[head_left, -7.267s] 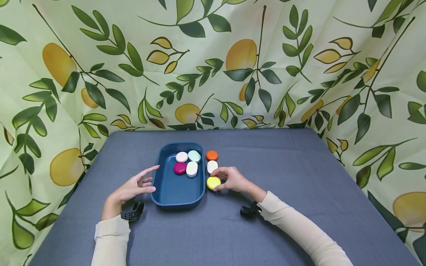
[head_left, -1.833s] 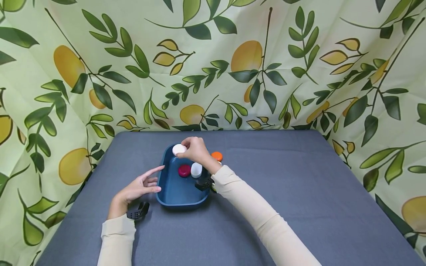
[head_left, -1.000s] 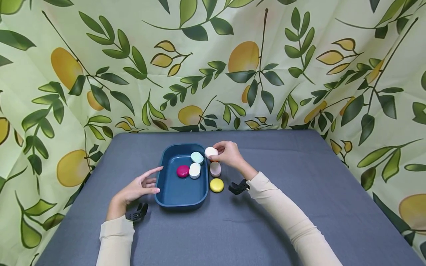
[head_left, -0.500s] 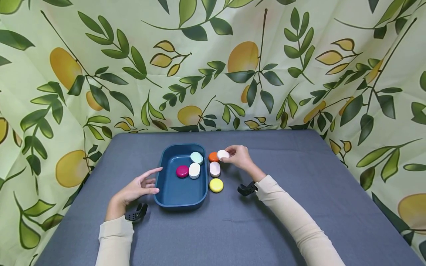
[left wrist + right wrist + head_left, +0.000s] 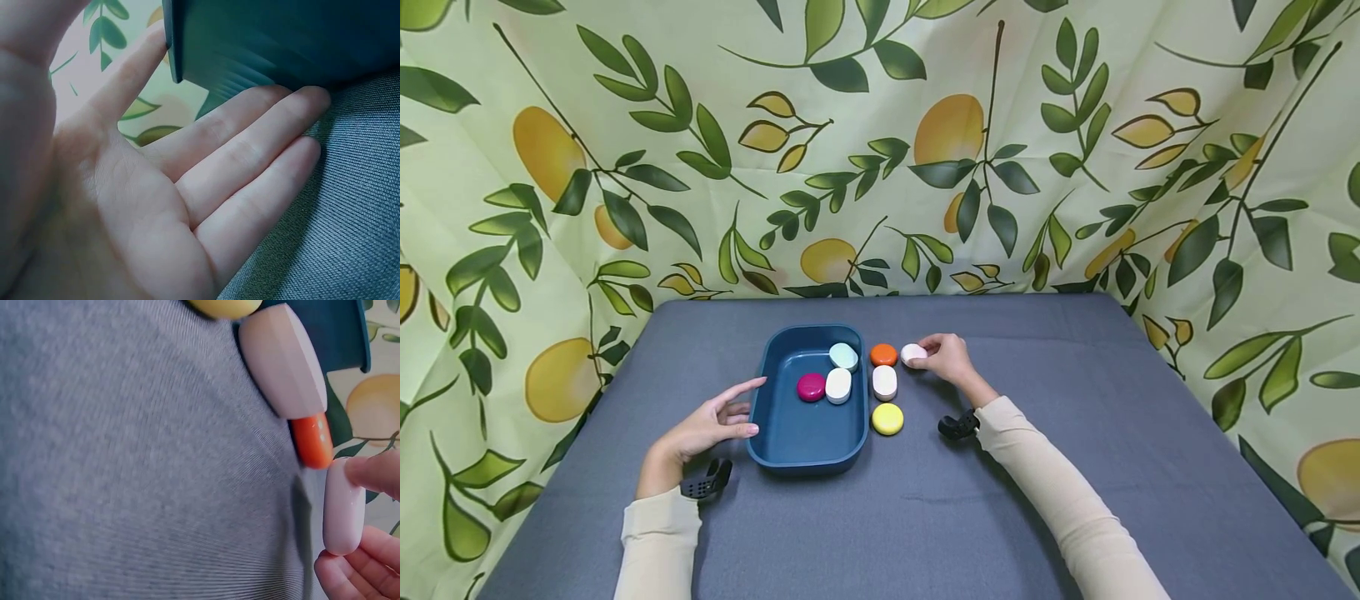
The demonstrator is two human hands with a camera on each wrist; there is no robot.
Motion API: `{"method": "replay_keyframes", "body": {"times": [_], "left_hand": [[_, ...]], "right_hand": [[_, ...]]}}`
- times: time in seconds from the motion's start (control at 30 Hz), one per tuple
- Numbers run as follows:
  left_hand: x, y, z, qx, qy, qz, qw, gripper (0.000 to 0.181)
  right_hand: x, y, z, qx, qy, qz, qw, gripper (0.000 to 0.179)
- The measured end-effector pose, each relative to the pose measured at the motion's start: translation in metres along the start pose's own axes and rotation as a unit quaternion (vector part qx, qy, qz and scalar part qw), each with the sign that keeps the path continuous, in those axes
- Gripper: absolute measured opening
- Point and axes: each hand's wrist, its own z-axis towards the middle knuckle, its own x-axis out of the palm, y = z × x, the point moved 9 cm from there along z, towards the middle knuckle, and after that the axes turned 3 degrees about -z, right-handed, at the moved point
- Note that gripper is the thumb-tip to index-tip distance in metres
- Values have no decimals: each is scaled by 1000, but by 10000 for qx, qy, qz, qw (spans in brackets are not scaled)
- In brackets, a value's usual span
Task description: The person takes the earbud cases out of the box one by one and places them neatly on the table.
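My right hand [image 5: 951, 358] pinches a white round soap bar [image 5: 913, 356] by its edge, just right of the orange soap bar [image 5: 883, 355]. In the right wrist view the thumb and fingers hold this white bar [image 5: 344, 506] from opposite sides, at or just above the cloth. My left hand [image 5: 711, 423] stays at the left wall of the blue tray [image 5: 754, 417], fingers extended and fingertips against it. Inside the tray lie a magenta soap bar [image 5: 811, 387], a white oval soap bar [image 5: 838, 386] and a pale mint soap bar [image 5: 843, 357].
Along the tray's right side, a pale pinkish oval soap bar [image 5: 884, 382] and a yellow soap bar [image 5: 887, 418] line up in front of the orange one. Grey cloth [image 5: 1000, 533] covers the table. A leaf-and-fruit patterned curtain [image 5: 880, 150] rises behind.
My right hand has lifted the white round soap bar out of the tray, carried it right over the orange one and lowered it beside that. The left hand has kept its place.
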Motion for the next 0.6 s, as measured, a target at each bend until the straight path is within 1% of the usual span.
{"method": "replay_keyframes", "body": {"times": [0.2,0.4,0.6], "left_hand": [[1,0,0,11,15,11,10000,77],[2,-1,2,49,44,7,10000,76],[0,0,1,22,45,26,10000,77]], "right_hand": [[2,-6,4,123,-13,-55,9999,40],[5,-5,8,28,-39,-195,9998,39],[9,-2,8,-28,101,-239,9997,40]]}}
